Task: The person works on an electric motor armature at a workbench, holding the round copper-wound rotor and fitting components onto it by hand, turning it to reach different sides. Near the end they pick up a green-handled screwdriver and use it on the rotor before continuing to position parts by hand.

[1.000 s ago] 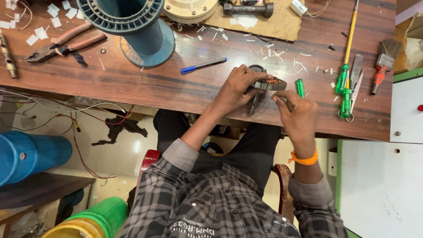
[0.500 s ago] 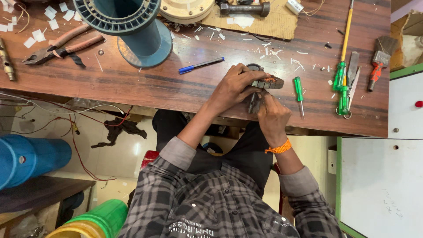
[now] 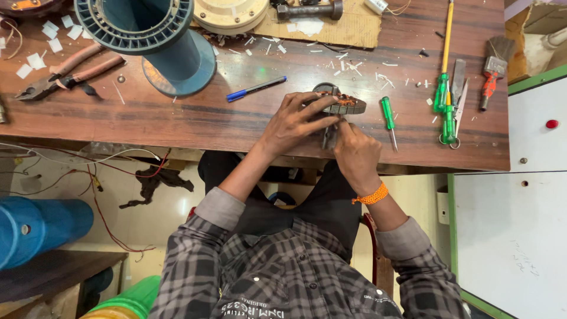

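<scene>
A small round motor stator (image 3: pixel 347 106) with copper windings sits near the front edge of the wooden table (image 3: pixel 195 121). My left hand (image 3: pixel 293 122) reaches in from the left and grips the stator's near side with spread fingers. My right hand (image 3: pixel 356 155), with an orange wristband, lies just below the stator. Its fingertips pinch a dark piece (image 3: pixel 328 139) at the stator's lower edge. A small green-handled screwdriver (image 3: pixel 387 116) lies free on the table just right of the stator.
A big blue spool (image 3: pixel 168 44), pink-handled pliers (image 3: pixel 62 74) and a blue pen (image 3: pixel 257 88) lie to the left. Green screwdrivers (image 3: pixel 443 103), scissors and a brush (image 3: pixel 490 74) lie at the right. A white cabinet (image 3: pixel 514 236) stands beside the table, a blue drum (image 3: pixel 35 227) below left.
My right hand has moved left, away from the small green screwdriver, and now pinches at the stator's underside. The left hand has stayed on the stator.
</scene>
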`<action>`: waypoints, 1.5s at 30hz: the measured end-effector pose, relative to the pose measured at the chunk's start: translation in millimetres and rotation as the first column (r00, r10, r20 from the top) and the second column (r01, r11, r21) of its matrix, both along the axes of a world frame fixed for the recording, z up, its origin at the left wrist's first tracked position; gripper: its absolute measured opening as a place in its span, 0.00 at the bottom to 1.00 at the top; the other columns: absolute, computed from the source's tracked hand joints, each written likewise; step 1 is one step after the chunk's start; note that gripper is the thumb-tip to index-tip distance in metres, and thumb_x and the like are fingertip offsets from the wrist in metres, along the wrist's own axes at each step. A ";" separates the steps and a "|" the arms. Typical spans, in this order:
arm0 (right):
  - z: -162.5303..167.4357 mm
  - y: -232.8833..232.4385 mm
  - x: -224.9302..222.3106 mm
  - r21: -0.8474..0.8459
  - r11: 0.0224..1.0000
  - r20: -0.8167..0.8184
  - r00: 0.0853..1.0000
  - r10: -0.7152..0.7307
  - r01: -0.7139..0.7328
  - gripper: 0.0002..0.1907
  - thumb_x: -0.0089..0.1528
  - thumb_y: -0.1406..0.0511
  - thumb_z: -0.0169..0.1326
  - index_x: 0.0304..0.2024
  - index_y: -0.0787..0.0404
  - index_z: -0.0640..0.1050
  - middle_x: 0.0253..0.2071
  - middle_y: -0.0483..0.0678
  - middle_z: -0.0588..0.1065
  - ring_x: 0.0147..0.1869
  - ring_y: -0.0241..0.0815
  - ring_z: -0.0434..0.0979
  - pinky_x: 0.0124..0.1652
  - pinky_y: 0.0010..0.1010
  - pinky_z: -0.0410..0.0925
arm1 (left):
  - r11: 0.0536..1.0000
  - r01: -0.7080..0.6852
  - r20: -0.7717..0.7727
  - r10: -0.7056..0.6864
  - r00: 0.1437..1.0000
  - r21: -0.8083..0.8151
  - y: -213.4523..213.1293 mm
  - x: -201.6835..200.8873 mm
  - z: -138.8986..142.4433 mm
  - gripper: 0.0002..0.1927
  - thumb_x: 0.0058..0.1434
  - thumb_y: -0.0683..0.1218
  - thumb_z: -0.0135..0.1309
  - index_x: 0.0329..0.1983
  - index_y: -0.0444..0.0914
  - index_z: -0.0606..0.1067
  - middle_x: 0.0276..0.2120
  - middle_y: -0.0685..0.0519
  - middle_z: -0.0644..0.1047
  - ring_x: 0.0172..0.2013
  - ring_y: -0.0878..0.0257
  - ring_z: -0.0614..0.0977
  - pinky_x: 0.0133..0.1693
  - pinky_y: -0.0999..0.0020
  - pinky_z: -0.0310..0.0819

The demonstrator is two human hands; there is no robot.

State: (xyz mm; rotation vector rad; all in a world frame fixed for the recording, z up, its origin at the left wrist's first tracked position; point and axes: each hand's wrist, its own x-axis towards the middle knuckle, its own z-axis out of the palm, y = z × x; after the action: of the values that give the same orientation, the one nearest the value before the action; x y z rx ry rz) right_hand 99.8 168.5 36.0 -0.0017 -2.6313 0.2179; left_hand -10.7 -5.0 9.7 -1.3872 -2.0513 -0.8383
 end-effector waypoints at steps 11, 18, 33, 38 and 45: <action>76.6 8.7 25.4 -0.120 0.989 0.310 0.943 0.120 -0.086 0.08 0.64 0.64 0.58 0.45 0.51 0.83 0.34 0.50 0.78 0.33 0.57 0.79 0.30 0.46 0.69 | 0.997 -0.040 -0.034 0.042 0.999 0.059 0.9 2.9 14.6 0.08 0.60 0.48 0.61 0.40 0.42 0.79 0.68 0.58 0.69 0.61 0.54 0.73 0.59 0.57 0.69; 111.4 15.8 0.4 -0.232 0.958 0.172 0.962 0.212 -0.170 0.05 0.65 0.64 0.62 0.41 0.57 0.83 0.35 0.53 0.76 0.34 0.55 0.77 0.34 0.44 0.67 | 0.969 -0.106 0.208 0.059 0.976 0.225 9.0 18.1 14.9 0.08 0.60 0.43 0.65 0.38 0.36 0.77 0.70 0.47 0.66 0.62 0.48 0.71 0.61 0.58 0.70; 79.0 30.9 -82.1 -0.566 0.822 0.195 0.960 0.200 -0.057 0.06 0.62 0.67 0.64 0.40 0.64 0.84 0.17 0.43 0.61 0.22 0.29 0.57 0.24 0.31 0.54 | 0.814 -0.434 0.607 0.131 0.784 0.385 40.5 51.3 16.2 0.05 0.53 0.40 0.67 0.29 0.39 0.80 0.64 0.56 0.75 0.64 0.51 0.70 0.62 0.61 0.70; 65.1 44.5 -103.3 -0.585 0.810 0.271 0.935 0.229 -0.029 0.06 0.61 0.67 0.65 0.38 0.63 0.84 0.17 0.39 0.60 0.23 0.28 0.56 0.23 0.30 0.53 | 0.794 -0.455 0.593 0.152 0.791 0.403 41.0 53.5 21.2 0.05 0.54 0.41 0.67 0.31 0.39 0.81 0.64 0.55 0.75 0.63 0.51 0.71 0.60 0.61 0.72; 51.3 55.9 -115.8 -0.609 0.793 0.301 0.925 0.231 0.000 0.07 0.59 0.67 0.66 0.38 0.63 0.84 0.17 0.37 0.60 0.23 0.27 0.55 0.24 0.29 0.51 | 0.809 -0.515 0.635 0.244 0.733 0.284 46.4 60.3 21.7 0.23 0.62 0.41 0.65 0.59 0.37 0.74 0.58 0.56 0.77 0.64 0.54 0.73 0.56 0.58 0.73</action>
State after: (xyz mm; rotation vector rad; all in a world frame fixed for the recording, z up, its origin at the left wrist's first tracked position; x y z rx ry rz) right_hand -16.0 224.4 87.3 -0.1027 -2.7954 1.2014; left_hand 49.6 41.4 31.4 -0.4262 -2.2455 -1.5447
